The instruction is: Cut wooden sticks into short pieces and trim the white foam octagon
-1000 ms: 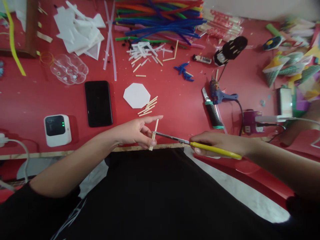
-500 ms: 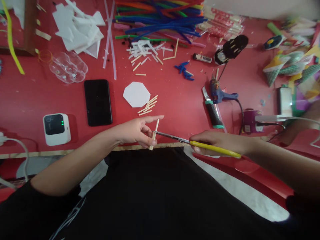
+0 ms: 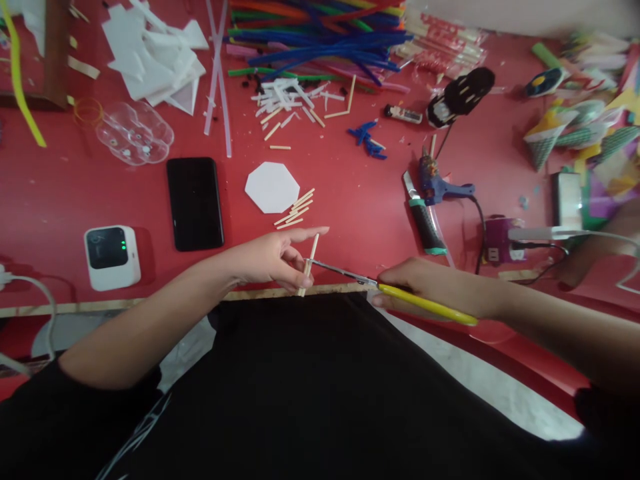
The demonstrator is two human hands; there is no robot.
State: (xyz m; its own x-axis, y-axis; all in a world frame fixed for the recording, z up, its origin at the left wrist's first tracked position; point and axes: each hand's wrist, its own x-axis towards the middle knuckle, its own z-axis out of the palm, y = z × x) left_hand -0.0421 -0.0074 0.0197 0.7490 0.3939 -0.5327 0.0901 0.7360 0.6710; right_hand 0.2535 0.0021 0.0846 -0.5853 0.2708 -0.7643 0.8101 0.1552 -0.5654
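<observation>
While scissors (image 3: 350, 274) nip the stick (image 3: 311, 252), a clear tray (image 3: 161, 129) holds bits (image 3: 131, 151).

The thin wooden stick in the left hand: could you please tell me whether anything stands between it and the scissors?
Nothing visible does. The metal blades of the yellow-handled scissors, held in the right hand, reach the thin wooden stick, which the left hand pinches near its lower end.

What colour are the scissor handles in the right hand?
Yellow: the scissor handles in the right hand, head view.
</observation>
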